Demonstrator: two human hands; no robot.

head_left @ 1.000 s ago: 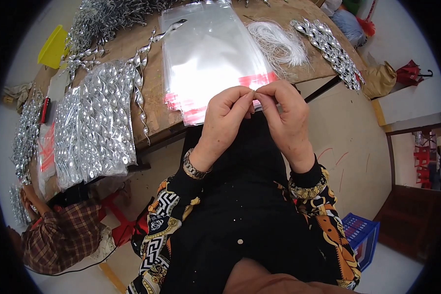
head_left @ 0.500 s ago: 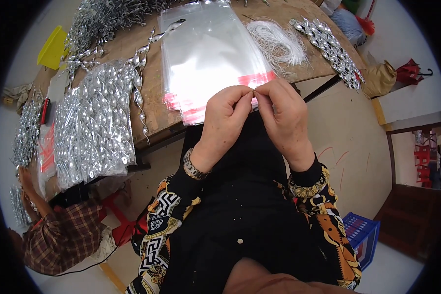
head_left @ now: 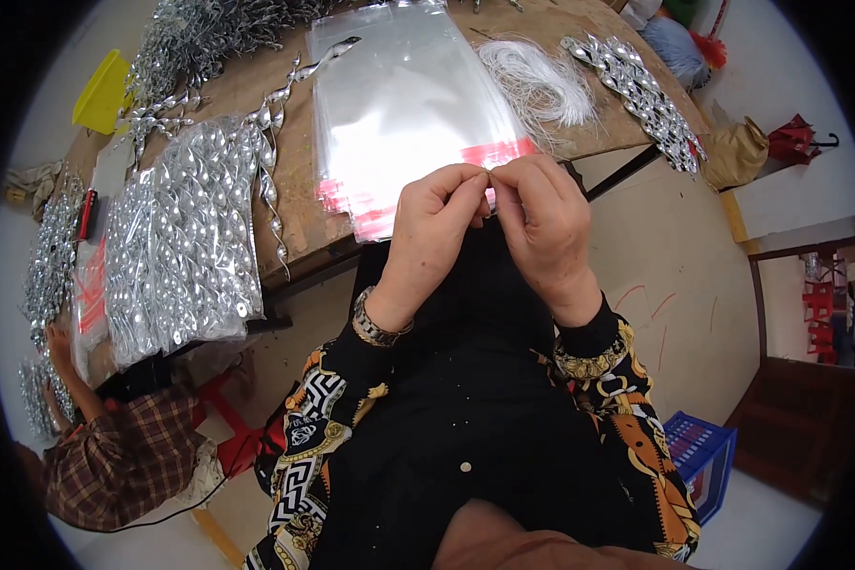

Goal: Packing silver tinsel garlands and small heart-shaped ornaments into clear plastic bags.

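Observation:
My left hand [head_left: 434, 228] and my right hand [head_left: 546, 223] meet fingertip to fingertip just past the table's near edge. Both are closed in a pinch, thumbs against forefingers. Whatever lies between the fingertips is too small to make out. Beneath and beyond them lies a stack of clear plastic bags [head_left: 399, 104] with pink-red strips along the near end. A hank of thin white string [head_left: 541, 81] rests to the right of the stack. Left of it, a twisted silver spiral strand [head_left: 269, 180] hangs over the table edge.
Clear packs of silver spirals [head_left: 195, 237] overhang the wooden table [head_left: 299, 223] at left. More spirals [head_left: 636, 90] lie at the far right. A yellow container [head_left: 103, 92] stands far left. A person in a checked shirt [head_left: 128, 456] works at lower left. A blue crate [head_left: 698, 456] sits lower right.
My two pinched hands have shifted slightly left, still together at the fingertips. The other person's hand at the left has moved a little. The things on the table have stayed put.

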